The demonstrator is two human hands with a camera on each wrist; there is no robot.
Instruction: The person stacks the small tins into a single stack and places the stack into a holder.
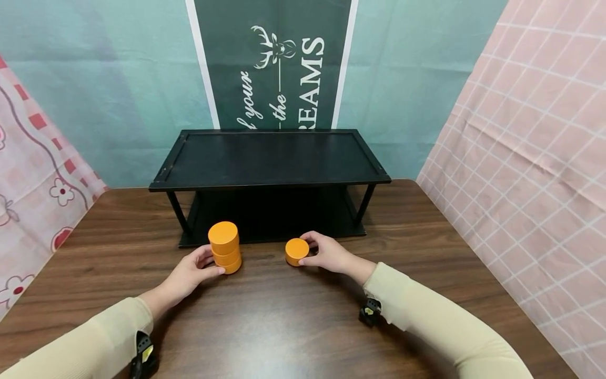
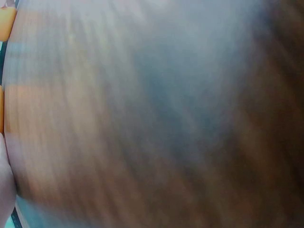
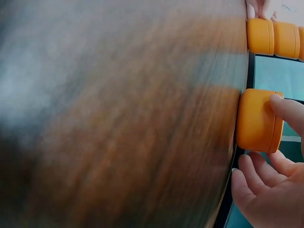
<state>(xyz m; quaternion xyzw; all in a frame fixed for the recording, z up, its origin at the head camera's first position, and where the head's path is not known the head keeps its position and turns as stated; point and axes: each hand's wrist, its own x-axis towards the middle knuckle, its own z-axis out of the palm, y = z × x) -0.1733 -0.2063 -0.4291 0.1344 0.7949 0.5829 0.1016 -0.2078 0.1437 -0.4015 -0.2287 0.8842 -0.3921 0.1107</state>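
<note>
Three round orange lidded tins [image 1: 225,248] stand stacked on the wooden table, in front of the black rack's left part. My left hand [image 1: 190,270] holds the stack low down, thumb at the front and fingers behind. A single orange tin [image 1: 296,251] sits upright to the right of the stack. My right hand [image 1: 330,254] grips it from the right between thumb and fingers. In the right wrist view, a lid seam shows on this lone tin [image 3: 256,121]. The left wrist view catches only slivers of orange and an edge of the left hand [image 2: 5,185].
A black two-level rack [image 1: 270,158] stands at the back, its lower shelf [image 1: 284,223] just behind both hands. The brown wooden table [image 1: 274,321] stretches toward me. Cloths hang around it: teal behind, flowered pink at left, checked pink [image 1: 535,173] at right.
</note>
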